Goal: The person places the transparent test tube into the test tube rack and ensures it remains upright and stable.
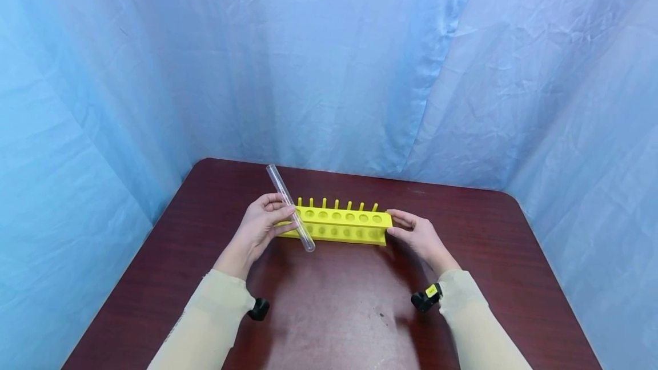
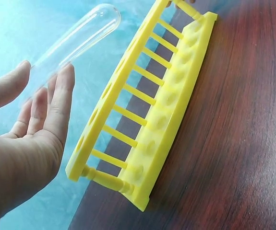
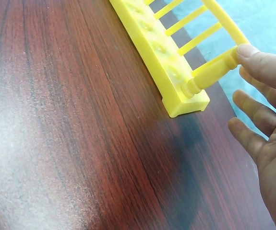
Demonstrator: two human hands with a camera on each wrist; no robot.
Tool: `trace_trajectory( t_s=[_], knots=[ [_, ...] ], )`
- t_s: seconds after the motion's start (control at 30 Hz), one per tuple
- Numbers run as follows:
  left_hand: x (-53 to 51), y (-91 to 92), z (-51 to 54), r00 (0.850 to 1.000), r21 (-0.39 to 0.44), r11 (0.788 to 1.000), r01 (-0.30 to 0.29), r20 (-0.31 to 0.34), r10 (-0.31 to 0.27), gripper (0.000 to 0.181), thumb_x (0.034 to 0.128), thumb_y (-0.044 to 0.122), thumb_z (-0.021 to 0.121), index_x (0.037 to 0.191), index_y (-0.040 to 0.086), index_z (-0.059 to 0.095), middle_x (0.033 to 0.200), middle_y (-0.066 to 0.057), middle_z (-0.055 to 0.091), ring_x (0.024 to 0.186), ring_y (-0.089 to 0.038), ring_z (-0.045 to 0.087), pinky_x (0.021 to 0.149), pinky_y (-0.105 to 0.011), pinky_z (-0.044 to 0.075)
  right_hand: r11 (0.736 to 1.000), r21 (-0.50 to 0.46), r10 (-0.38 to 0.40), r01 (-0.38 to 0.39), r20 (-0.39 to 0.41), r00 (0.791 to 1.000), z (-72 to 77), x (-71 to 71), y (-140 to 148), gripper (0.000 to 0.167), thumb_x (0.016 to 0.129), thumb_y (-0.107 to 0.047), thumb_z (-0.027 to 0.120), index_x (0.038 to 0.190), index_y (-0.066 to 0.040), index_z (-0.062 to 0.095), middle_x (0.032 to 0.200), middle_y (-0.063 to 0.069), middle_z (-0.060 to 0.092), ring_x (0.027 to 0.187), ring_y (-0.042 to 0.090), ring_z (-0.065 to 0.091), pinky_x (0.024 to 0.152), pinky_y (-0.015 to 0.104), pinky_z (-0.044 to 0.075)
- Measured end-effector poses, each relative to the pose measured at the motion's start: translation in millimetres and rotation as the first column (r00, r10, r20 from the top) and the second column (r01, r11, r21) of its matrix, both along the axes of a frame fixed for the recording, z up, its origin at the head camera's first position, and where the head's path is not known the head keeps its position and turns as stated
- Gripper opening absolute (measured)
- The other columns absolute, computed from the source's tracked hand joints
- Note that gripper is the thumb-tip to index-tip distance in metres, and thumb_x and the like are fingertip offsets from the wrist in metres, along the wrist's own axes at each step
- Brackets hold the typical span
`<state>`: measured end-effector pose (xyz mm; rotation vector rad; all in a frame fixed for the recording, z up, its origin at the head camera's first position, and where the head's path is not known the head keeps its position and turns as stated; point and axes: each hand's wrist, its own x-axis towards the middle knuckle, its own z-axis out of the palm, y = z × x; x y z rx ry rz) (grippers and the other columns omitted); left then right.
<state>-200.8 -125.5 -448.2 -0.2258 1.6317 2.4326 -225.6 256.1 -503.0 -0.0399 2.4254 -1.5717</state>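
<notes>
A yellow test tube rack (image 1: 339, 232) stands upright on the table, its row of pegs along the back. The left hand (image 1: 262, 222) pinches a clear, apparently empty test tube (image 1: 277, 181) between thumb and fingers. The tube tilts in front of the rack's left end, its rounded end down to the right; in the left wrist view the tube (image 2: 75, 40) is beside the rack (image 2: 174, 112). At the rack's right end, the right hand (image 1: 418, 238) holds the top corner; the right wrist view shows its thumb on the top bar, other fingers partly spread (image 3: 253, 110).
The dark red-brown wooden table (image 1: 339, 301) has rounded back corners. Light blue curtains (image 1: 319, 61) hang behind it and at both sides. Black wrist devices sit under the left (image 1: 259, 309) and right (image 1: 425, 298) forearms.
</notes>
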Motion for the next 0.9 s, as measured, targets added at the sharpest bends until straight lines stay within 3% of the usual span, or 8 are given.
trace_trajectory(
  t_s=[0.53, 0.9],
  knots=[
    [-10.1, 21.8, -0.7, 0.999, 0.038, 0.998, -0.043, 0.006, 0.043, 0.04, 0.0924, 0.0, 0.073, 0.125, 0.006, 0.051, 0.109, -0.01, 0.062, 0.095, -0.022, 0.07, 0.084, -0.042, 0.062, 1.0, 0.016, 0.004, -0.003, -0.003, 1.0, -2.2, -1.6, 0.9, 0.058, 0.096, -0.027, 0.074, 0.15, -0.017, 0.054, 0.147, 0.009, 0.058, 0.137, 0.025, 0.054, 0.107, 0.044, 0.049],
    [-15.2, 40.1, 0.4, 0.997, 0.089, 0.993, -0.08, -0.002, 0.081, 0.042, 0.0922, -0.001, 0.073, 0.125, 0.006, 0.048, 0.106, -0.011, 0.06, 0.091, -0.022, 0.07, 0.084, -0.041, 0.062, 1.0, 0.007, 0.007, -0.007, -0.005, 1.0, -1.3, -1.1, 1.4, 0.055, 0.096, -0.026, 0.074, 0.148, -0.02, 0.056, 0.147, 0.009, 0.058, 0.136, 0.024, 0.054, 0.106, 0.04, 0.05]
  ],
)
